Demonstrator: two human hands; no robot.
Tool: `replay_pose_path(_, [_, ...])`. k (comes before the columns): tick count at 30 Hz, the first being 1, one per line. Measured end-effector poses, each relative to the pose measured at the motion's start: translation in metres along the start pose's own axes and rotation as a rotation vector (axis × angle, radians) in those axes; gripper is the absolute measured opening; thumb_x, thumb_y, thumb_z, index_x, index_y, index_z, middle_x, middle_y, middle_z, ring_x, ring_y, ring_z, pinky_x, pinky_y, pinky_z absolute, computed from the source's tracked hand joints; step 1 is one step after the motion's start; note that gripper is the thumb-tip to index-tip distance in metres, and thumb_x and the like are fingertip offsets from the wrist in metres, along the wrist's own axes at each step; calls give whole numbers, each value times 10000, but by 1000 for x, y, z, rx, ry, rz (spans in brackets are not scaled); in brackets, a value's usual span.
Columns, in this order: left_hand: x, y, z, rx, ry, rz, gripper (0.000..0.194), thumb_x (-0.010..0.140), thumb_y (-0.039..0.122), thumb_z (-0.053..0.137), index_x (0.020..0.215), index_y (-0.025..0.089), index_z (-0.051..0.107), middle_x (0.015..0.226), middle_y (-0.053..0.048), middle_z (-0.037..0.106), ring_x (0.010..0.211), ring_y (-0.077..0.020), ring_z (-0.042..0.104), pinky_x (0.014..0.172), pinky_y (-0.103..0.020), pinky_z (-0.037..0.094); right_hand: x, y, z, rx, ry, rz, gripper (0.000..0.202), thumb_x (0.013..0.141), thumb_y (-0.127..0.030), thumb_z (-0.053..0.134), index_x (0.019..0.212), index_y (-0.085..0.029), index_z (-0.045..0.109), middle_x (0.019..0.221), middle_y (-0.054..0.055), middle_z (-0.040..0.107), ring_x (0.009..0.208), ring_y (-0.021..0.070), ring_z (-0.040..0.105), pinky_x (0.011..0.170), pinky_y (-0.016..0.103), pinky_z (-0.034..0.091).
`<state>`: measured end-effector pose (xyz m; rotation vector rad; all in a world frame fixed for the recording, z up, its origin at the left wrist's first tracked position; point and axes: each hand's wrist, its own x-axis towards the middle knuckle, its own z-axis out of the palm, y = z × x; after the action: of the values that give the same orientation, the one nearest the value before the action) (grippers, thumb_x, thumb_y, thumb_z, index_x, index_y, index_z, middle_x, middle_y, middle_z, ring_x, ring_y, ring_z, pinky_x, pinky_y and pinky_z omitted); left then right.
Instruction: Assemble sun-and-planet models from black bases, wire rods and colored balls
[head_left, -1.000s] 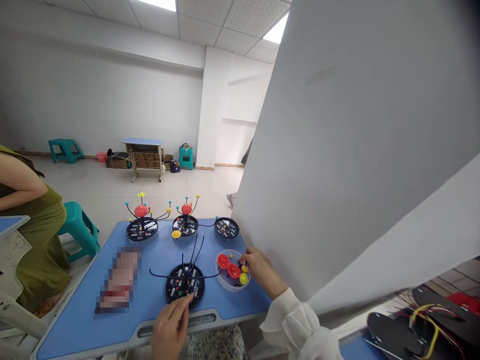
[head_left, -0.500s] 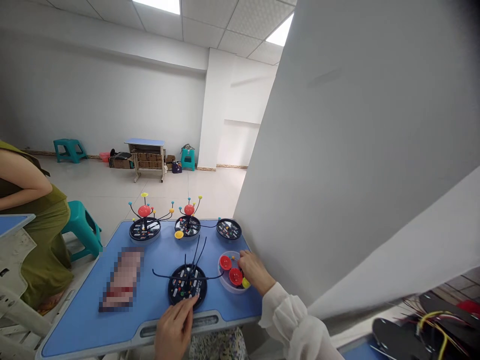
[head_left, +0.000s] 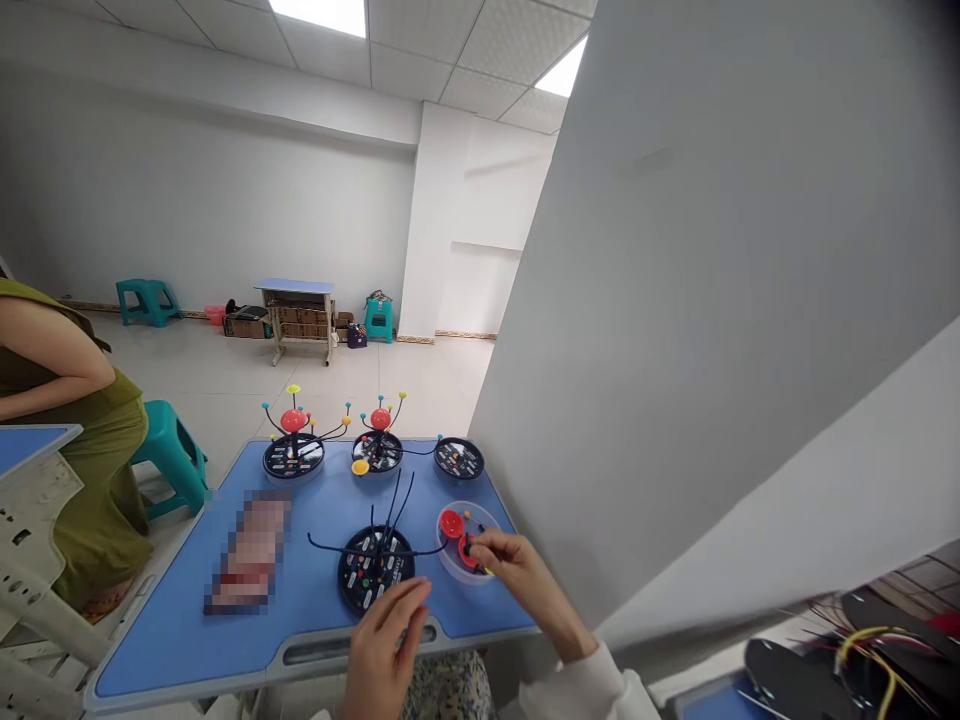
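Note:
My right hand (head_left: 519, 572) pinches a small dark piece (head_left: 468, 545) above a clear plastic bowl (head_left: 491, 517). Too little of the piece shows to tell its kind. Inside the bowl lie red half-spheres (head_left: 451, 523) and several small coloured bits. My left hand (head_left: 386, 635) hovers at the desk's front edge, fingers stretched out and holding nothing. Just beyond it stands a round black base (head_left: 361, 597) with printed labels and several thin curved black arms rising from its centre. One arm reaches across to the bowl's rim.
Two planet models, one at the left (head_left: 292, 455) and one in the middle (head_left: 377, 455), stand along the far edge of the blue desk (head_left: 180, 640), beside another black base (head_left: 458, 458). A blurred flat item (head_left: 251, 550) lies left. A wall (head_left: 637, 350) rises close right. Another person (head_left: 82, 450) is at left.
My right hand has come up from inside the bowl, moving nearer me with a small dark piece. My left hand has left the base's edge and shifted right.

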<state>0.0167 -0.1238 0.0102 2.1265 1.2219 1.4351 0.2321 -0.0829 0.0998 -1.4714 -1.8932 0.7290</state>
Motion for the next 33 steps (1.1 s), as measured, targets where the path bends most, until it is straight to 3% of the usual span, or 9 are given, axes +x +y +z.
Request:
replay_pose_path(4, [12, 21, 6, 41, 7, 123, 325, 959, 303, 495, 1261, 299, 614, 1214, -79, 706, 1036, -224, 706, 869, -336, 611, -25, -17, 31, 637, -69, 108, 358, 743, -550, 696, 707, -198, 750, 653, -8, 617, 639, 146, 510, 628, 261, 429])
replay_pose_path(7, [13, 24, 2, 10, -28, 167, 313, 961, 273, 490, 1240, 293, 632, 1154, -71, 736, 1007, -204, 716, 876, -314, 603, -37, -23, 42, 803, -130, 183, 320, 703, -522, 752, 696, -203, 766, 635, -20, 611, 627, 135, 487, 630, 254, 414])
replay_pose_path(9, [12, 24, -4, -75, -71, 110, 295, 959, 268, 491, 1199, 297, 659, 1137, -62, 745, 1007, -199, 717, 884, -303, 596, -43, -23, 43, 874, -157, 221, 276, 678, -478, 790, 696, -203, 771, 598, -36, 583, 592, 115, 457, 608, 239, 396])
replay_pose_path(12, [10, 24, -15, -255, -101, -147, 242, 924, 329, 553, 1108, 287, 704, 1159, -68, 737, 1030, -227, 706, 865, -318, 601, -49, -22, 41, 974, -130, 287, 259, 645, -437, 830, 764, -212, 784, 628, -33, 617, 575, 104, 478, 610, 238, 408])
replay_pose_path(15, [8, 25, -22, -483, -117, -432, 263, 849, 437, 640, 1000, 244, 735, 1060, -94, 765, 955, -257, 725, 796, -336, 616, -54, -21, 39, 1038, -50, 349, 302, 644, -464, 827, 815, -217, 789, 719, 11, 695, 637, 138, 573, 663, 275, 461])
replay_pose_path(19, [2, 31, -21, -748, -79, -607, 405, 793, 553, 659, 979, 200, 729, 902, -101, 783, 810, -236, 737, 759, -351, 601, -63, -20, 42, 1069, 45, 384, 358, 640, -496, 823, 847, -205, 791, 771, 51, 747, 746, 187, 658, 760, 314, 504])
replay_pose_path(24, [-4, 36, -11, -828, -60, -714, 440, 728, 595, 698, 904, 194, 732, 879, -95, 783, 757, -232, 729, 704, -355, 590, -71, -23, 49, 1093, 113, 426, 407, 630, -529, 815, 858, -194, 775, 789, 54, 755, 766, 214, 699, 748, 329, 537])
replay_pose_path(30, [-2, 45, -7, -860, -8, -752, 411, 737, 573, 702, 905, 199, 715, 850, -81, 778, 694, -208, 716, 650, -328, 570, -77, -28, 49, 1064, 212, 350, 517, 666, -509, 803, 1102, -250, 705, 691, 1, 711, 537, 145, 618, 577, 285, 507])
replay_pose_path(33, [-3, 50, -7, -873, -12, -751, 388, 740, 564, 705, 880, 202, 714, 819, -79, 776, 674, -207, 714, 637, -318, 564, -80, -30, 47, 996, 221, 294, 405, 712, -529, 760, 1011, -257, 742, 696, 18, 712, 547, 157, 605, 580, 293, 499])
